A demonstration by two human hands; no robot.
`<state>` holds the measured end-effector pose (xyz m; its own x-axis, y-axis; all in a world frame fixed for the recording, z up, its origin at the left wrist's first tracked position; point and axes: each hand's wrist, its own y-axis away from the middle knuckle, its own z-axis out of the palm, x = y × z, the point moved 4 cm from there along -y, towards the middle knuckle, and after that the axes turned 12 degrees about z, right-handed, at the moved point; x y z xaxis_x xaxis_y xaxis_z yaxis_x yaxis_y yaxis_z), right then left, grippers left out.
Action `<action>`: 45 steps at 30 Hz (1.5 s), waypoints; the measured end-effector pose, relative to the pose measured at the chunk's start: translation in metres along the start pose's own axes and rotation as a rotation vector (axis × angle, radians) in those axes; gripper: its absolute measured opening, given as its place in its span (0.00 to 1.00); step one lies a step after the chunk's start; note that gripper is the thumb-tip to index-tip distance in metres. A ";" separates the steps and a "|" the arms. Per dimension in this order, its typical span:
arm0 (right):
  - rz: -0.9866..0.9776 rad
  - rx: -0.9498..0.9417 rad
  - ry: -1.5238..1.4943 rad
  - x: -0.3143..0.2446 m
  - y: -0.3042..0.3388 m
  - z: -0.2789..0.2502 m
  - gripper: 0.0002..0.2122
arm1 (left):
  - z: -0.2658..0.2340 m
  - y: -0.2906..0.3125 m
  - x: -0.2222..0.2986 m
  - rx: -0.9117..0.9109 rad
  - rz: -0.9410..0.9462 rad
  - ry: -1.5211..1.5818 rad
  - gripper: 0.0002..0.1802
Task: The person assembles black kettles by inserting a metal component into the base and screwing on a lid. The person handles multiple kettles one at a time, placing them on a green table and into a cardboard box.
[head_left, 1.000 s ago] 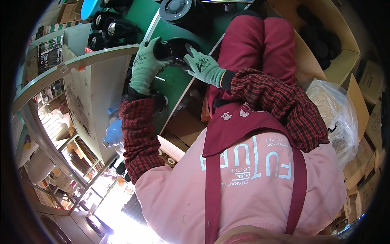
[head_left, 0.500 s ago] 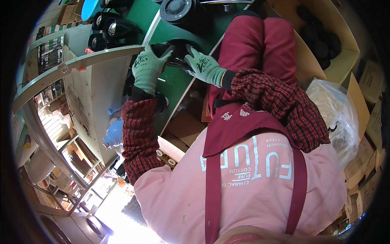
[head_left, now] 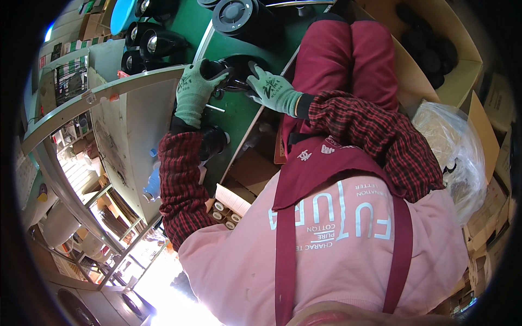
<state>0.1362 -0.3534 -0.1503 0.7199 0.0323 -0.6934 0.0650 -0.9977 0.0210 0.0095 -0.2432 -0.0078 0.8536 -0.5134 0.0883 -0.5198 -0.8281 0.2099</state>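
Observation:
A glossy black rounded part point(head_left: 237, 76), whose kind I cannot make out, rests at the near side of the green bench point(head_left: 239, 114). My left hand point(head_left: 197, 89), in a green glove with dark fingertips, is closed at its left side. My right hand point(head_left: 273, 92), gloved alike, grips its right edge between thumb and fingers. A thin metal rod point(head_left: 216, 108) lies just below the part, close to my left hand. Beside my left forearm there is a dark cylindrical object point(head_left: 213, 142). What my left fingertips touch is partly hidden.
A black round housing with a grille point(head_left: 236, 16) stands farther back on the bench. Several black lamp-like housings point(head_left: 157, 42) sit at the far left. A metal frame point(head_left: 130, 84) borders the bench's left. At right are a carton of black parts point(head_left: 462, 76) and a clear plastic bag point(head_left: 448, 157).
My left hand and forearm have shifted slightly left, uncovering more of the metal rod and the dark cylinder. My right hand stays nearly still at the black part.

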 end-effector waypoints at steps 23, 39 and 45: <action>-0.013 -0.014 0.058 0.000 -0.002 0.003 0.23 | -0.045 0.001 0.024 -0.125 0.439 0.642 0.32; -0.218 -0.178 -0.142 0.031 -0.035 -0.022 0.18 | 0.001 0.041 0.042 -0.199 0.904 -0.458 0.34; -0.135 -0.022 0.000 0.009 -0.022 -0.004 0.19 | 0.008 0.030 0.031 -0.245 0.099 -0.172 0.57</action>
<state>0.1439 -0.3313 -0.1542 0.7038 0.1664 -0.6906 0.1763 -0.9827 -0.0571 0.0200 -0.2861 -0.0066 0.7703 -0.6364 -0.0413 -0.5582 -0.7041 0.4389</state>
